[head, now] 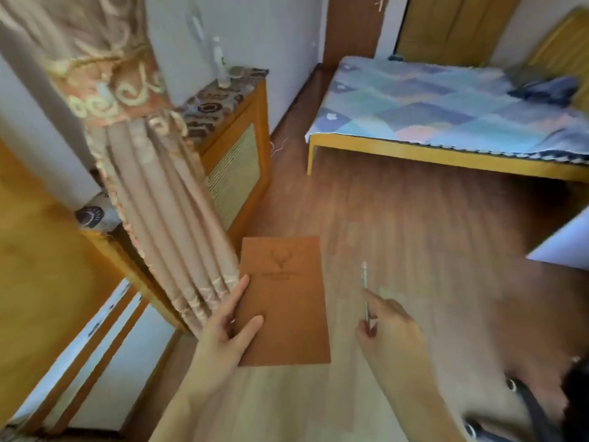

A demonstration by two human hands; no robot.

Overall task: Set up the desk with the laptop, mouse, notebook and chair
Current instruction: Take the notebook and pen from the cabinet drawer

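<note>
A brown notebook (285, 301) with a stamped deer emblem is held flat over the wooden floor, low in the centre of the view. My left hand (228, 330) grips its left edge, thumb on the cover and fingers beneath. My right hand (392, 323) is to the right of the notebook, apart from it, pinching a thin pen (365, 291) that points upward. The whole picture is motion-blurred. A white corner (564, 244) at the right edge may be the desk. No laptop or mouse shows. A dark shape with a curved frame (541, 406) sits at the lower right.
A tied-back beige curtain (165, 199) hangs just left of the notebook. Behind it stands a wooden radiator cabinet (236, 161) with a patterned top and a bottle. A bed (446, 122) with a blue patchwork cover fills the upper right. Bare wood floor (398, 218) lies between them.
</note>
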